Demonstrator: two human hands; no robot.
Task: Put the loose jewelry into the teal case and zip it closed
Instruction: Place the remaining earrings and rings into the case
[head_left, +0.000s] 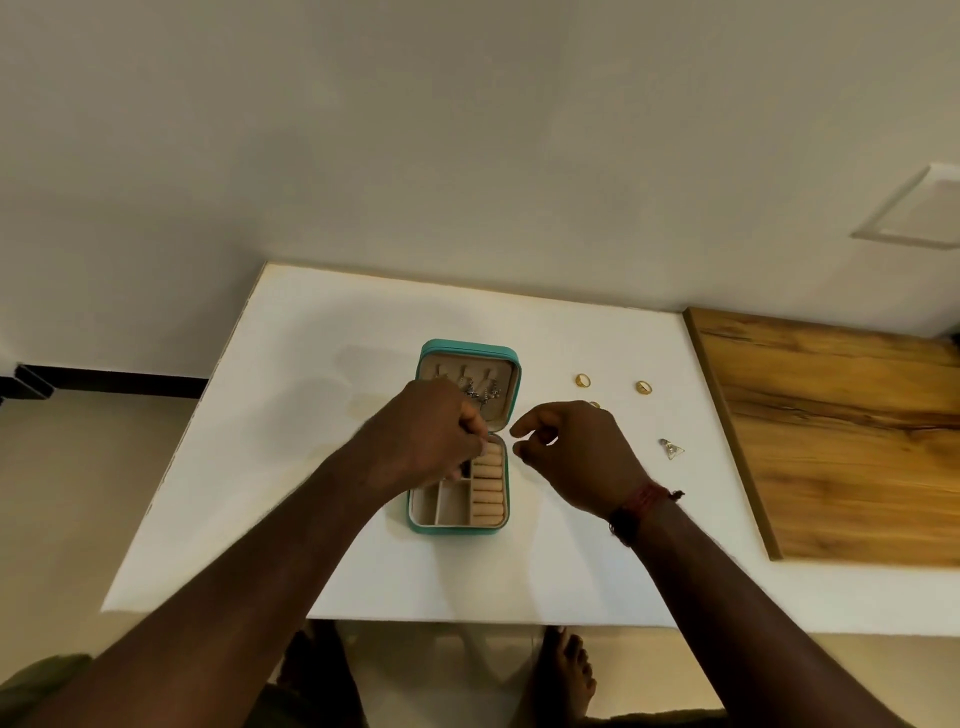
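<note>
The teal case (422, 526) lies open in the middle of the white table (311, 467). Its lid (467, 347) is folded away from me, with silver chains (480, 392) hanging from hooks inside. The base holds beige ring rolls (488, 501) and small compartments. My left hand (431, 431) hovers over the hinge area, fingers bunched at the top ring roll; whether they hold anything is hidden. My right hand (576, 457) floats just right of the case, fingers curled and apart, holding nothing. Two gold rings (583, 380) (643, 387) lie to the right, a third gold ring (595, 404) peeks from behind my right hand, and a silver piece (671, 449) lies farther right.
A wooden board (841, 426) adjoins the table's right side. A pale wall (467, 156) stands directly behind the table. The table's near edge (467, 621) is close to me, with bare feet (566, 670) on the floor below it.
</note>
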